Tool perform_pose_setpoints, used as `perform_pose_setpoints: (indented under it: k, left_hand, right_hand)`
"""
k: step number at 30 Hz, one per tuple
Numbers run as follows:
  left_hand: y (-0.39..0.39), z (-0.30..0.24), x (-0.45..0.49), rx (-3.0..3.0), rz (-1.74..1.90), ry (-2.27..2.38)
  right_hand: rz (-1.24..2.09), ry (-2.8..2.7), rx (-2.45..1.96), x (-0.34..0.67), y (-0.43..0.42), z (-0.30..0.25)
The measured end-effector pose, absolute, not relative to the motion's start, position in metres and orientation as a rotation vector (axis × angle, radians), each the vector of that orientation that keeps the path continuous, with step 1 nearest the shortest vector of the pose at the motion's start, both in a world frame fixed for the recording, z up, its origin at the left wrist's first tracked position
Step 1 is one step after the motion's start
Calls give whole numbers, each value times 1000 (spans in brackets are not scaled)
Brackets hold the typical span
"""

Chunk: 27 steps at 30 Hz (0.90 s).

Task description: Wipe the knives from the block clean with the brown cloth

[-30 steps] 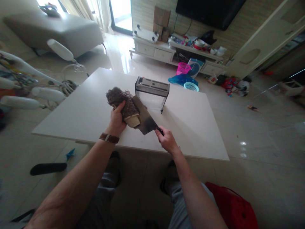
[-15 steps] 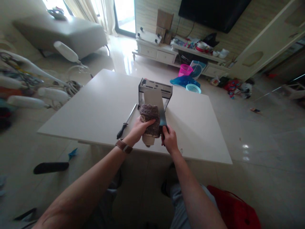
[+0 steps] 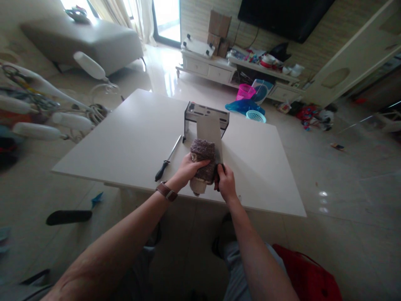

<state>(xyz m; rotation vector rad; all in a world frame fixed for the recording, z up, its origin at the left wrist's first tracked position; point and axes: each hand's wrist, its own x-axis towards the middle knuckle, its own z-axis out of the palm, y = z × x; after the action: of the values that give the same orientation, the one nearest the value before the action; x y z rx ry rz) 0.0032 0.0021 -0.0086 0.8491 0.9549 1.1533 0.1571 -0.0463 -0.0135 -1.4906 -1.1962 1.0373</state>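
Observation:
My right hand [image 3: 226, 183] is closed around the black handle [image 3: 217, 177] of a broad-bladed cleaver. Its pale grey blade [image 3: 209, 126] points away from me, in front of a slotted knife rack [image 3: 226, 116]. In my left hand [image 3: 187, 169] is a brown fuzzy cloth [image 3: 203, 151], thumb across its top, lying over the near part of the blade. A beige piece [image 3: 198, 186] pokes out below the cloth; what it is I cannot make out. A sharpening steel [image 3: 169, 158] with a black handle lies left of my hands on the white table [image 3: 131, 138].
Beyond the table are a pink basket [image 3: 245, 91], a blue plastic bag [image 3: 239, 107] and a light blue basket [image 3: 255, 116] on the floor. A white cabinet [image 3: 208, 70] runs along the wall. White lamp arms [image 3: 73, 121] stand at left; a red item [image 3: 308, 276] is near my right leg.
The cleaver's blade has turned slightly, its far end swinging right, and more of its flat face looks level. Both hands keep their holds; the whole view has shifted a little.

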Motion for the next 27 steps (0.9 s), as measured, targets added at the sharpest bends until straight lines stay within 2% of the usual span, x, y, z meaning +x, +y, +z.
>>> perform_pose_setpoints:
  k: [10, 21, 27]
  left_hand:
    - [11, 4, -15, 907, 1081, 1005]
    - [25, 1, -33, 724, 1268, 1059]
    - [20, -3, -22, 752, 1261, 1001]
  right_hand:
    - [1123, -1165, -1433, 160, -46, -5]
    - [1107, -1305, -1489, 164, -48, -10]
    - [1212, -1313, -1470, 159, -50, -9]
